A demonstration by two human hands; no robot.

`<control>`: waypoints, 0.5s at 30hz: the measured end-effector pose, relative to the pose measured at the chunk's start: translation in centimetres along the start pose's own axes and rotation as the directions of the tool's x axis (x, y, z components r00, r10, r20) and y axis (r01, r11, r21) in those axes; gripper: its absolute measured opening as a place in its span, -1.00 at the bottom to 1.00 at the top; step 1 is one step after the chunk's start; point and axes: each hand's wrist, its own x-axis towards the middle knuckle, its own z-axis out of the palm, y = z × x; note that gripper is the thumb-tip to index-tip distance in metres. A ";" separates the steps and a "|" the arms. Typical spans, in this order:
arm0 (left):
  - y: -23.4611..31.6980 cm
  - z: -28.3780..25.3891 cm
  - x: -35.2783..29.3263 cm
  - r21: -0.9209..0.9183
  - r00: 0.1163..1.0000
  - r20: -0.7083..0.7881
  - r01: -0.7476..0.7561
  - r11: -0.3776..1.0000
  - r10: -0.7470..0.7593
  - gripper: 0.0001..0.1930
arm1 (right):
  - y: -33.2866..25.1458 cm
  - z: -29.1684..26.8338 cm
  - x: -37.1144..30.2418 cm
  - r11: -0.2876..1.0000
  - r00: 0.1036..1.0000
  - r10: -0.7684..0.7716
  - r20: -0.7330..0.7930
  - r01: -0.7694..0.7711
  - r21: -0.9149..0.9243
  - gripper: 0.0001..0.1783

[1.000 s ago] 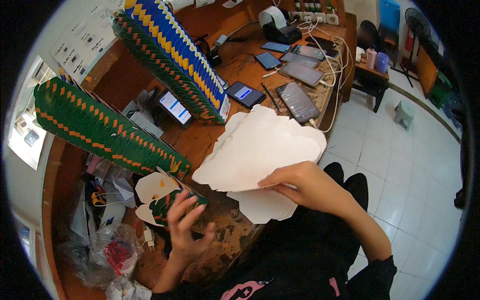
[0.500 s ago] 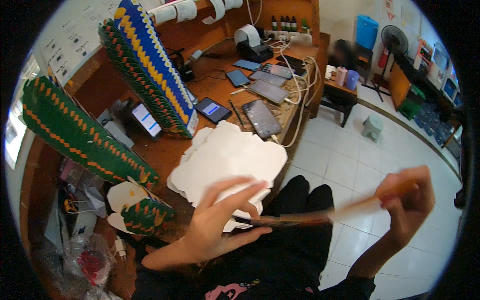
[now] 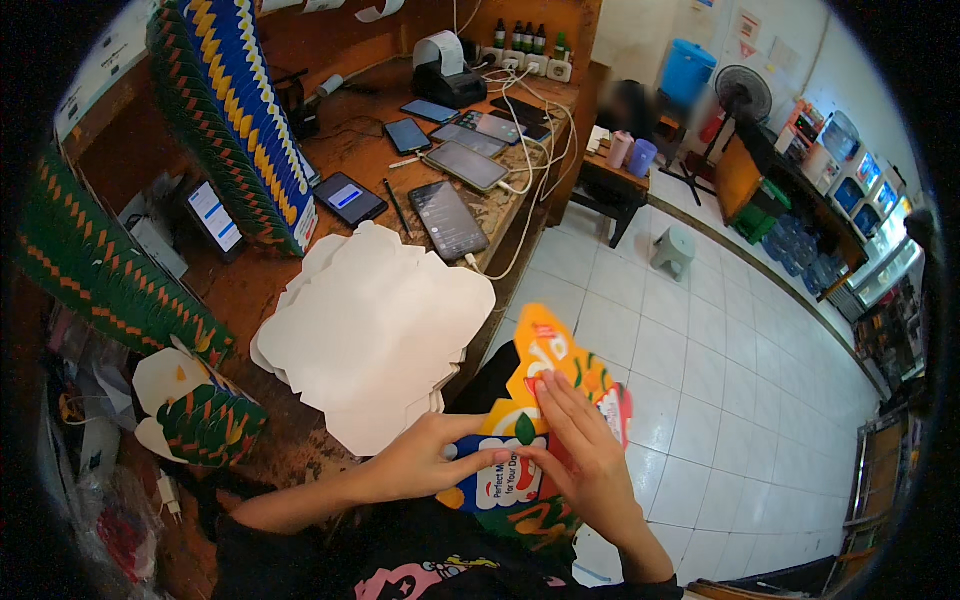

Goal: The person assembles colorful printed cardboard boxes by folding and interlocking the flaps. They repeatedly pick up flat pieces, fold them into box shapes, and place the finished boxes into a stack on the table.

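I hold a flat printed carton blank (image 3: 545, 350), orange and green with white patches, over my lap. My left hand (image 3: 415, 462) grips its lower left edge, thumb on top. My right hand (image 3: 583, 450) lies flat on its printed face with the fingers spread and pressing. To the left on the wooden desk (image 3: 250, 285) lies a stack of white carton blanks (image 3: 375, 325), face down. A small pile of folded green cartons (image 3: 205, 425) sits near the desk's front left corner.
Two long rows of nested cartons, blue-yellow (image 3: 245, 110) and green (image 3: 105, 270), run across the desk. Several phones (image 3: 448, 218) on white cables and a label printer (image 3: 445, 65) lie at the back. White floor tiles (image 3: 720, 380) spread to the right, with a stool (image 3: 673, 250).
The carton blank, held edge-on and stretched out to the right, has come in front of me with its printed side up. My right hand has drawn in and now presses on it.
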 end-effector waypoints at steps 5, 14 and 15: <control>0.0 0.1 0.1 0.164 0.987 0.006 -0.160 0.973 0.161 -0.68 | 0.5 0.3 -0.4 0.927 0.998 0.043 0.044 -0.057 0.370 -0.62; -1.9 -1.5 1.5 -0.887 0.917 0.343 0.388 0.249 -0.206 -0.39 | 1.6 -0.6 -1.4 0.867 0.993 0.021 -0.119 0.042 0.497 -0.70; -2.4 -1.6 1.4 -0.910 0.904 0.414 0.412 -0.043 -0.110 -0.35 | 1.6 -0.9 -1.6 0.878 0.994 -0.098 -0.047 0.108 0.465 -0.69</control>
